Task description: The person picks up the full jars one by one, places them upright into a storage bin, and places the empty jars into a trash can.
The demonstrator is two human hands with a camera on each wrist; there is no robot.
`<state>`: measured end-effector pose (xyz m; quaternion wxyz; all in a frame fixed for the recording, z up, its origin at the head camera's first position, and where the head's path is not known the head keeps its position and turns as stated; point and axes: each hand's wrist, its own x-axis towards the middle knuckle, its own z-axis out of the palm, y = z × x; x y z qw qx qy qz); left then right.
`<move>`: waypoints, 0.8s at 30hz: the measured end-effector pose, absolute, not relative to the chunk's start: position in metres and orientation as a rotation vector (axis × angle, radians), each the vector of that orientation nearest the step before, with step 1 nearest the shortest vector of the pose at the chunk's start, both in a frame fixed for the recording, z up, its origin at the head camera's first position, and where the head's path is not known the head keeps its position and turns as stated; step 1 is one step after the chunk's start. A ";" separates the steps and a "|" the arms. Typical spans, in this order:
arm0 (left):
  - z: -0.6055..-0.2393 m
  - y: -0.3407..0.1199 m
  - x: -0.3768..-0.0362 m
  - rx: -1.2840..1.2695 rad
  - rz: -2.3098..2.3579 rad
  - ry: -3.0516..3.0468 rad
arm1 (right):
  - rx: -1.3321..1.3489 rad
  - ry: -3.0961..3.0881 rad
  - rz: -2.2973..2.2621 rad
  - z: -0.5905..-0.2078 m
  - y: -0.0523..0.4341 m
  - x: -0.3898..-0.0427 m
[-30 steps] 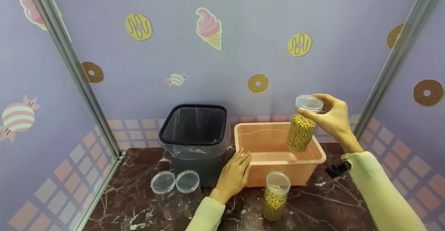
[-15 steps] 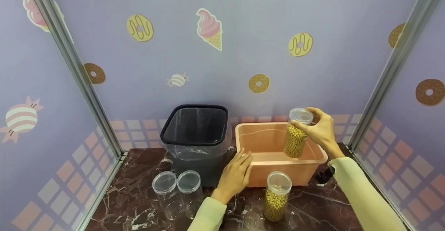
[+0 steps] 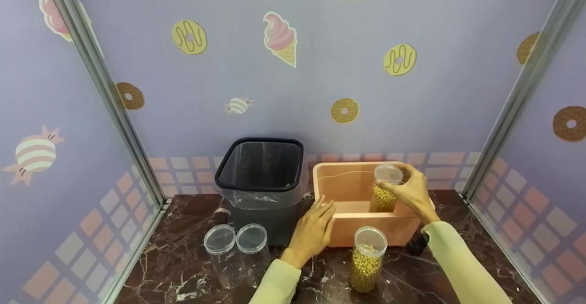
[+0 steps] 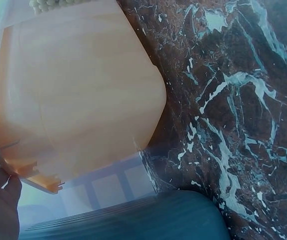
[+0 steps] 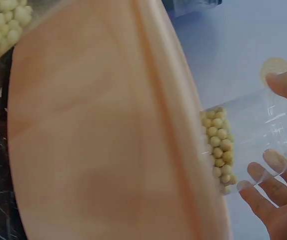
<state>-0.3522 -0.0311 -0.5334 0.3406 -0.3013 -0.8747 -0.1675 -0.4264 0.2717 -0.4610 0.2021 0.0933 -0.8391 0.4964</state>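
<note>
Seen from the head camera, a person's right hand (image 3: 409, 188) pinches the lidded top of a clear jar of yellow beans (image 3: 384, 191), fingers curled round its rim, the jar upright and lowered inside the peach plastic tub (image 3: 329, 189) at its right end; whether its base rests on the tub floor cannot be told. The left hand (image 3: 315, 232) lies with straight fingers against the tub's front left corner, holding nothing. A second bean-filled jar (image 3: 367, 259) stands on the dark marble counter (image 3: 183, 267) just in front of the tub, two empty lidded jars (image 3: 236, 251) stand side by side to the left, and a black lined bin (image 3: 262, 176) sits just beside the tub. The left wrist camera shows the tub wall (image 4: 78, 95) close up over the veined counter (image 4: 243, 110), the hand itself hardly in view. The right wrist camera looks along the tub's outer wall (image 5: 108, 140) to the jar (image 5: 253, 142) beyond the rim, fingertips (image 5: 263, 197) pressed on its clear side near the top. The jar, mostly full, is likely weighty for its size — stiff, smooth plastic that could slip — so a hold round the upper wall, not the lid alone, seems safest.
</note>
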 end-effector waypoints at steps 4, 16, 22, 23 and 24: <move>-0.533 -0.031 -0.352 -0.776 -0.435 -2.283 | 0.277 -2.382 1.382 -0.472 0.271 -0.426; -0.531 -0.032 -0.351 -0.773 -0.458 -2.317 | 0.201 -2.521 1.253 -0.483 0.272 -0.426; -0.531 -0.031 -0.351 -0.767 -0.461 -2.340 | 0.177 -2.567 1.215 -0.483 0.273 -0.425; -0.531 -0.031 -0.351 -0.765 -0.460 -2.342 | 0.173 -2.572 1.218 -0.483 0.273 -0.425; -0.532 -0.031 -0.350 -0.764 -0.460 -2.344 | 0.171 -2.575 1.218 -0.483 0.272 -0.425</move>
